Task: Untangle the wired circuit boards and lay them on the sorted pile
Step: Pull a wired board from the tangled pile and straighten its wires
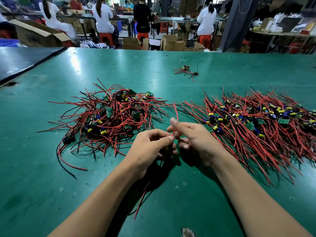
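Observation:
My left hand grips one wired circuit board above the table's near middle; the board is mostly hidden by the fingers. One of its red wires rises between my hands, and other red and black wires hang down below the left wrist. My right hand is just to the right, fingers loosely curled beside that rising wire; whether it pinches the wire I cannot tell, as it is blurred. A tangled heap of boards and wires lies to the left. The sorted pile lies to the right, wires fanned the same way.
The green table reaches far back. A small separate cluster of wired boards and a rubber band lie further back. A dark panel covers the far left corner. Seated people, cardboard boxes and red stools are beyond the table.

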Available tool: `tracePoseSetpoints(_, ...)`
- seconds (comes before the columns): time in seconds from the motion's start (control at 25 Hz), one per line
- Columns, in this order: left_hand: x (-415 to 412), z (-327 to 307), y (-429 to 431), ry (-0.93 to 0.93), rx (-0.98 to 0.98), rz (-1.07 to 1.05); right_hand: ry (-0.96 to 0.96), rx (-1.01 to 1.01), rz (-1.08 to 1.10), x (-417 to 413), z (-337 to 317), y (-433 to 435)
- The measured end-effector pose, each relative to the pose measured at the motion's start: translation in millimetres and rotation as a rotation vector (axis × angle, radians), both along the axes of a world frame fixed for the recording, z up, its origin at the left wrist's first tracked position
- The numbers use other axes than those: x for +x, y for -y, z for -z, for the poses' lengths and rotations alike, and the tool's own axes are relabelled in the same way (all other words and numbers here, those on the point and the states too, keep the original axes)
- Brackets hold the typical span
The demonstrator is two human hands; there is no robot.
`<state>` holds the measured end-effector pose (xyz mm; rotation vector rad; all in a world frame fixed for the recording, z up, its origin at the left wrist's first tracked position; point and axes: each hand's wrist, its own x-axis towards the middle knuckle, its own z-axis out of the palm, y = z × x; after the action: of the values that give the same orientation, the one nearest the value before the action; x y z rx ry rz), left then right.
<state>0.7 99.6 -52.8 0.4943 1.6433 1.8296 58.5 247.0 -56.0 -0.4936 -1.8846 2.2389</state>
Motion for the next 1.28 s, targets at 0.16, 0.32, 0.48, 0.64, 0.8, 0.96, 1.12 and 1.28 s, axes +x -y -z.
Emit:
tracePoseSetpoints(0.16,0,0,-1,-0.009,0.001,-0.046,0.011,0.07,-0.045,1,6,7)
tracePoseSetpoints(0.32,0,-3,-3,0.112,0.091,-0.045,-0.074,0.016,0.018,-3,7,9)
tracePoseSetpoints(0.48,-1,-3,-4,0.155,0.098,-0.049,-0.142,0.023,0.113,-6,8,13)
tracePoseSetpoints(0.64,-2,-1,-3,0.156,0.076,0.016,-0.17,0.083,0.266,-9,9,10)
tracePoseSetpoints(0.8,-1,0,-3,0.161,0.05,0.129,-0.229,0.156,0.417,-11,11,-3)
tracePoseSetpoints(0.96,-1,0,-2,0.165,0.047,0.185,-0.259,0.28,0.508,-13,14,-12)
tracePoseSetpoints(1.12,0,0,-3,0.15,0.039,0.176,-0.24,0.309,0.583,-15,17,-15)
tracePoseSetpoints(1.28,0,1,0,0.165,0.029,0.116,-0.124,-0.031,0.366,-14,15,-4)
